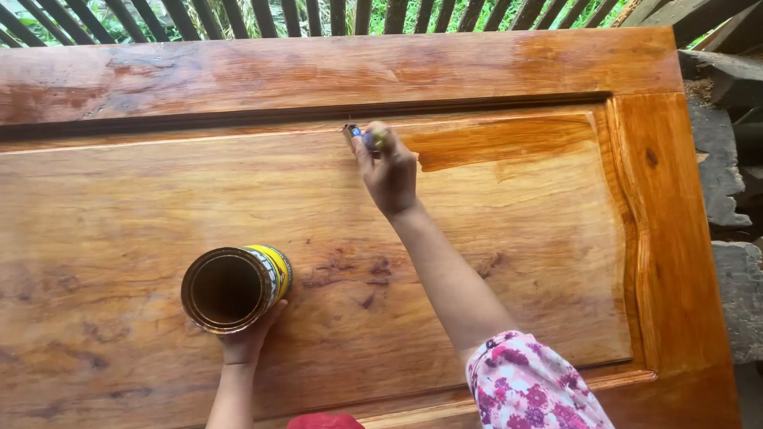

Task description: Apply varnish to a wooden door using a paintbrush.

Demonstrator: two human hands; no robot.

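Observation:
A large wooden door panel (517, 238) lies flat under me. My right hand (389, 171) is stretched forward and grips a small paintbrush (362, 133), whose tip touches the upper edge of the raised panel beside a darker, wet-looking strip of varnish (493, 141). My left hand (246, 338) holds an open tin can (234, 287) with a yellow label, tilted toward me and resting on the wood at lower left. The inside of the can looks dark brown.
The door's frame at right (668, 238) and top (318, 71) is glossy orange-brown. Dark wooden slats (238, 16) with greenery behind stand beyond the far edge. Rough grey stone blocks (731, 183) lie to the right of the door.

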